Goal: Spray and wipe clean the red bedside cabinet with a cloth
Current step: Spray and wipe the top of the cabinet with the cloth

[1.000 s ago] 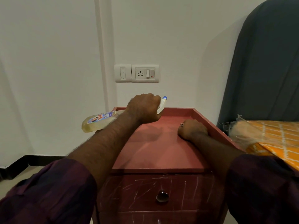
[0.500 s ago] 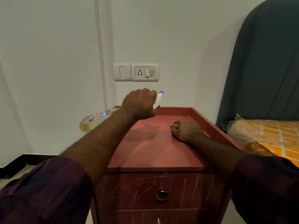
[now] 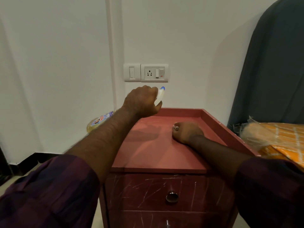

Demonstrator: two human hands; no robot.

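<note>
Holding a spray bottle (image 3: pixel 159 94) tight in the left grip (image 3: pixel 141 100) over the back edge of the red cabinet (image 3: pixel 164 155); resting the curled right grip (image 3: pixel 187 133) on top, contents impossible to tell

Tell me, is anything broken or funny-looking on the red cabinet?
Yes. The top drawer front of the red bedside cabinet is crisscrossed with pale scratches around its round knob, so it looks worn. The left hand holds the spray bottle tipped sideways.
</note>
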